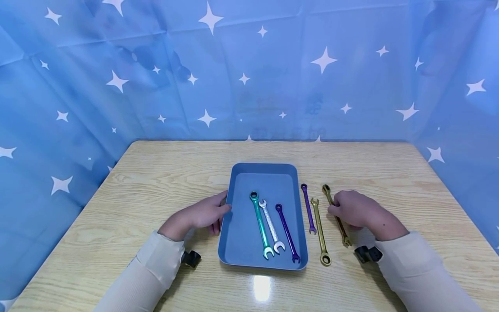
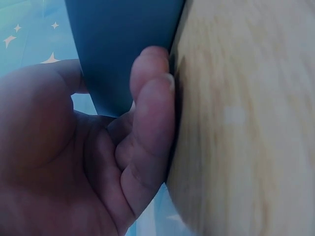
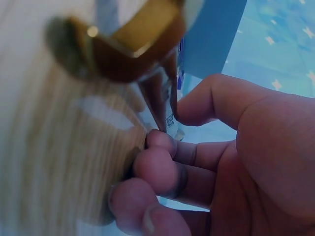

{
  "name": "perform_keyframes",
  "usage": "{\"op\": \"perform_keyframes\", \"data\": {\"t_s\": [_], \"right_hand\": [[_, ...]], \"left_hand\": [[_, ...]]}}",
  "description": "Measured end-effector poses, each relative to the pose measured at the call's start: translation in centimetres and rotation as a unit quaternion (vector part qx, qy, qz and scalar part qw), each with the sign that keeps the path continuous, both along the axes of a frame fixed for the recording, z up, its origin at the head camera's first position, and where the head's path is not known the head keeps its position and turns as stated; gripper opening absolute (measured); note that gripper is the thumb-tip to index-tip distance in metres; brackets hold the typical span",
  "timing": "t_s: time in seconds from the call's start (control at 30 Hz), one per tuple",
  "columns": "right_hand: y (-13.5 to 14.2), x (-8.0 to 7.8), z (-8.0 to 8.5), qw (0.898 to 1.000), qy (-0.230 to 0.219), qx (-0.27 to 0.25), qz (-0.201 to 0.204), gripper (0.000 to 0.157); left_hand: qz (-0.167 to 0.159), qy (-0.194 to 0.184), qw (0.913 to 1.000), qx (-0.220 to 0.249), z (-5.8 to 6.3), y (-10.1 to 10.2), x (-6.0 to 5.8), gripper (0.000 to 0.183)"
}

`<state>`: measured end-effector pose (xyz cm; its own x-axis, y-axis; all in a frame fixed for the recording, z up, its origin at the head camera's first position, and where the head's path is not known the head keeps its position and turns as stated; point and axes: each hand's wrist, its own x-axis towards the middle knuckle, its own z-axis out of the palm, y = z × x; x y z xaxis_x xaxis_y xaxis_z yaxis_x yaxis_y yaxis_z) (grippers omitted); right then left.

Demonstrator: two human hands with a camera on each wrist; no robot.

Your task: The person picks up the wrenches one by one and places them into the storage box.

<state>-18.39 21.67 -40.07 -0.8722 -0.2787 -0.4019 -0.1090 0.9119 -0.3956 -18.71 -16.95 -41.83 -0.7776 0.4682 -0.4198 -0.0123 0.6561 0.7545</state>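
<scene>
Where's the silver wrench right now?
In the head view, the silver wrench lies inside the blue tray, between the green wrench close on its left and a purple wrench on its right.

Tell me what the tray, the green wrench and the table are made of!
The tray: probably plastic, smooth and fairly matte, with even blue colour and rounded corners; painted metal is possible.
The green wrench: seems metal with a shiny coloured coat; bright highlights run along it.
The table: looks like pale wood, or a printed copy, slightly glossy; it shows grain lines and a bright reflection.
</scene>
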Motion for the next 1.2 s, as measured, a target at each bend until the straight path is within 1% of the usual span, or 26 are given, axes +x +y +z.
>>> {"op": "perform_keyframes", "data": {"t_s": [0.33,0.53,0.77,1.03,1.2], "right_hand": [[0.04,0.07,0.13,1.000,-0.002,-0.007,0.001,0.032],[0.09,0.14,0.21,1.000,-0.003,-0.014,0.005,0.030],[0.17,0.18,0.11,1.000,0.003,-0.012,0.008,0.030],[0.12,0.22,0.20,1.000,-0.006,-0.016,0.010,0.035],[0.12,0.25,0.35,1.000,-0.014,-0.004,0.008,0.032]], "left_hand": [[-0.002,0.005,1.0000,0.000,-0.09,-0.05,0.00,0.054],[-0.001,0.001,1.0000,0.002,-0.06,-0.08,0.02,0.055],[-0.002,0.004,1.0000,-0.001,-0.06,-0.04,0.02,0.053],[0.009,0.000,0.9999,-0.008,-0.04,-0.02,0.15,0.057],[0.008,0.004,0.9999,-0.008,-0.02,0.02,0.12,0.056]]}}
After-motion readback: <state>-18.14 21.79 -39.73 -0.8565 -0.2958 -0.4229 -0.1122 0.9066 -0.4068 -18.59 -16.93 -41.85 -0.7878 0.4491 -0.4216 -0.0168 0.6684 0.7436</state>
